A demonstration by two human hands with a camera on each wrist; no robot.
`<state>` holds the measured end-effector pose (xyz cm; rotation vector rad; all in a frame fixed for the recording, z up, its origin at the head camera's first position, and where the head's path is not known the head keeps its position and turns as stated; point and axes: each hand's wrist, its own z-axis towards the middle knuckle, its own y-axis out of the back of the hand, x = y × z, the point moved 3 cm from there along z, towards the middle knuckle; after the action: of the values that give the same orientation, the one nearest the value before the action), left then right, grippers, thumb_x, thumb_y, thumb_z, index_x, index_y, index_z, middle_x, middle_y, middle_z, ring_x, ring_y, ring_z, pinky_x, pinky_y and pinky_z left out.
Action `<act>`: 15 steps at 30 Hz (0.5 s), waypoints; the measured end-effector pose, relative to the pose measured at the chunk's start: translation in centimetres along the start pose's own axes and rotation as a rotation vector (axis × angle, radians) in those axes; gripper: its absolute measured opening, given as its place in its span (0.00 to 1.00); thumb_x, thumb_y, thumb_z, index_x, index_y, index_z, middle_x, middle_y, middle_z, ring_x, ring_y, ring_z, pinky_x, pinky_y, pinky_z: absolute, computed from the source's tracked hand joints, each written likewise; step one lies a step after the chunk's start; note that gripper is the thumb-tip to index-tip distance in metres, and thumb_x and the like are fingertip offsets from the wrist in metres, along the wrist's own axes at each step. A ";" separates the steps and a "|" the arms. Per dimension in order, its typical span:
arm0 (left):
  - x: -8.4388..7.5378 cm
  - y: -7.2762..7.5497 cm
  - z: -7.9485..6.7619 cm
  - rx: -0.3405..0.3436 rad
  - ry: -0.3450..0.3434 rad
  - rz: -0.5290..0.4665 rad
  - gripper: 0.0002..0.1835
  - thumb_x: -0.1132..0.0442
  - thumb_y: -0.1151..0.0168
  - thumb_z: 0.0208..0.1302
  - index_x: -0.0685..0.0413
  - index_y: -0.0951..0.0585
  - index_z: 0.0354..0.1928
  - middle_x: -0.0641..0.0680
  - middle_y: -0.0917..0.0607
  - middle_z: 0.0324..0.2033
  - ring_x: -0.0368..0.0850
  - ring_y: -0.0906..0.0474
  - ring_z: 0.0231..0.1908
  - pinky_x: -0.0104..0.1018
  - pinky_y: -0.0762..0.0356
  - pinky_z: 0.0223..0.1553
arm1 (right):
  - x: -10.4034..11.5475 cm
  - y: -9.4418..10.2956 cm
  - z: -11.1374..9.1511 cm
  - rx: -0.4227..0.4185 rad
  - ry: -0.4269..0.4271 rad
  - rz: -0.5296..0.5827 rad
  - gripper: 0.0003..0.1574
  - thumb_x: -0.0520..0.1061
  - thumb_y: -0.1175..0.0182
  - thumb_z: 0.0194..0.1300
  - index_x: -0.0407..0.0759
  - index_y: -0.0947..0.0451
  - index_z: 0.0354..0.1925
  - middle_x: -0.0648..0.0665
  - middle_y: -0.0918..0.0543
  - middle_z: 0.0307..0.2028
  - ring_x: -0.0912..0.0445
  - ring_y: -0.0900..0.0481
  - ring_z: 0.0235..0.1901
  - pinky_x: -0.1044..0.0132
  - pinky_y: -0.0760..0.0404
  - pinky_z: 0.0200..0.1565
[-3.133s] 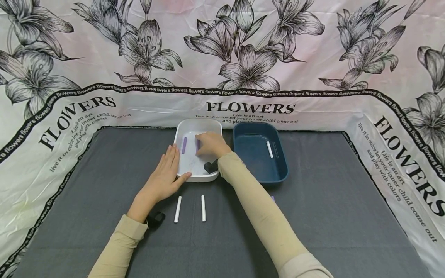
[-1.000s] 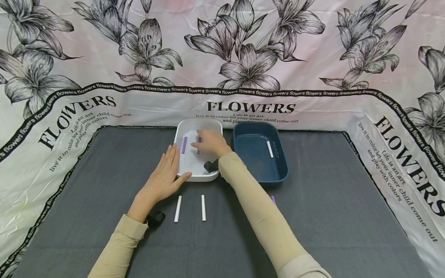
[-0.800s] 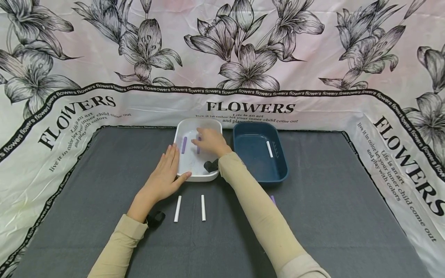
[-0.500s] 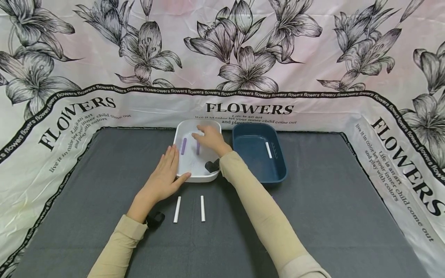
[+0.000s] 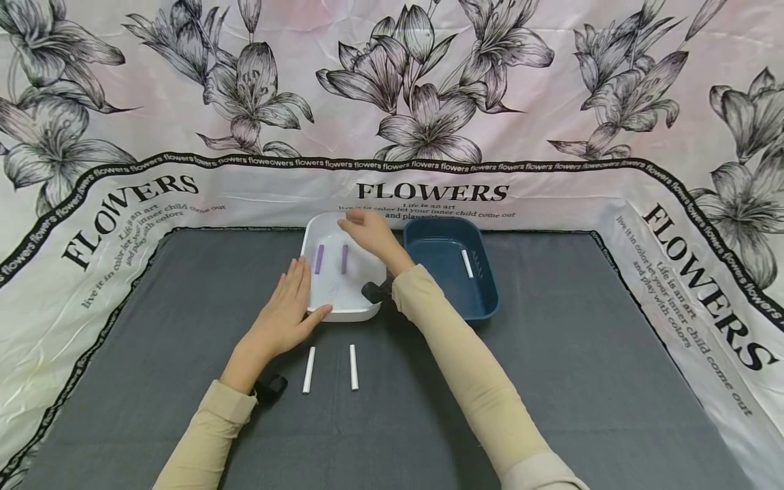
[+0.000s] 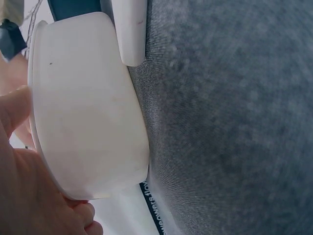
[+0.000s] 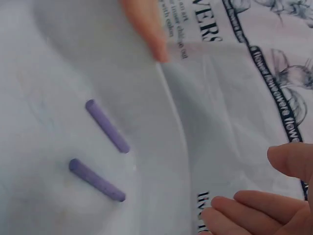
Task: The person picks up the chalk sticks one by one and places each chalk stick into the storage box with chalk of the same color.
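Two purple chalk sticks lie side by side in the white tray, the left chalk (image 5: pixel 319 259) and the right chalk (image 5: pixel 344 259). My left hand (image 5: pixel 284 316) rests along the left side of the white tray (image 5: pixel 343 315), fingers fairly straight, its thumb at the front rim. Over the tray's back right part is my right hand (image 5: pixel 370 231), holding nothing. The right wrist view has both chalk sticks (image 7: pixel 107 126) on the tray floor and the right hand (image 7: pixel 259 213) apart from them, thumb away from the fingers.
A dark blue tray (image 5: pixel 450 299) stands just right of the white one, with a white chalk stick (image 5: pixel 467 264) in it. Two more white chalk sticks, one at left (image 5: pixel 309 370) and one at right (image 5: pixel 354 367), lie on the grey cloth (image 5: pixel 551 354) in front.
My right hand has let go of the right purple chalk and moved up and back from it. The left hand stays against the white tray. The head view has shifted slightly.
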<state>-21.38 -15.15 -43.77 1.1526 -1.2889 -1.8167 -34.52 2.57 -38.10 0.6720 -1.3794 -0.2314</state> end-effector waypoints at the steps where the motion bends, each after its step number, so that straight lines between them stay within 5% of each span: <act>1: 0.0 0.0 0.0 0.002 0.001 -0.003 0.49 0.35 0.61 0.68 0.68 0.62 0.71 0.64 0.64 0.72 0.55 0.72 0.71 0.53 0.62 0.69 | 0.3 0.2 -0.3 -0.003 -0.006 0.008 0.32 0.56 0.48 0.68 0.38 0.31 0.63 0.43 0.26 0.60 0.52 0.28 0.59 0.60 0.28 0.58; 7: 0.0 -0.1 0.0 0.004 -0.001 -0.006 0.49 0.34 0.61 0.67 0.67 0.62 0.71 0.64 0.64 0.72 0.55 0.71 0.71 0.53 0.62 0.69 | 1.7 1.9 -2.1 -0.029 -0.052 0.044 0.31 0.57 0.47 0.68 0.41 0.30 0.62 0.44 0.24 0.58 0.51 0.28 0.58 0.58 0.26 0.55; 15: 0.2 0.0 0.0 0.000 -0.009 -0.004 0.49 0.35 0.60 0.68 0.68 0.62 0.71 0.64 0.64 0.72 0.56 0.71 0.71 0.55 0.60 0.69 | 2.8 4.8 -5.3 -0.089 0.015 0.060 0.27 0.55 0.46 0.67 0.44 0.26 0.59 0.46 0.21 0.54 0.53 0.25 0.54 0.59 0.24 0.51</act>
<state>-21.48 -15.27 -43.85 1.1490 -1.2922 -1.8262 -29.96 6.49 -33.30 0.5566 -1.3648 -0.2382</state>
